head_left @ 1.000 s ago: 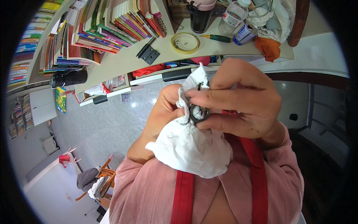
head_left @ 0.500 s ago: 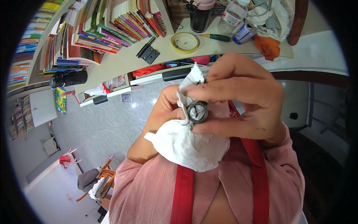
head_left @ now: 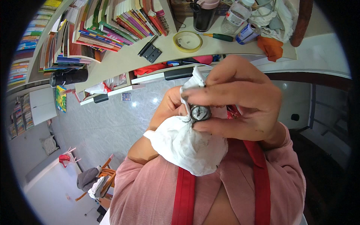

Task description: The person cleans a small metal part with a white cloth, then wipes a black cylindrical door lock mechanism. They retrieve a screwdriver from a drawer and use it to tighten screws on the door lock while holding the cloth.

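A white tissue with dark smudges hangs in front of my chest, gathered around a small dark round piece whose open end faces up. Whitish material shows inside that end; what the piece is cannot be made out. My right hand closes on it from the right, thumb below and fingers above, pressing a raised corner of the tissue. Behind the tissue, my left hand holds from the left side. Its fingertips are mostly hidden.
On the desk ahead lie a dark hinge, a roll of tape, a green-handled screwdriver, a can, a plastic bottle and a tumbler. Books stand left. Drawers below are partly pulled out.
The tissue's upper corner has folded over and its lower part has shifted slightly down and left. My right hand has moved a little left, still holding the dark round piece.
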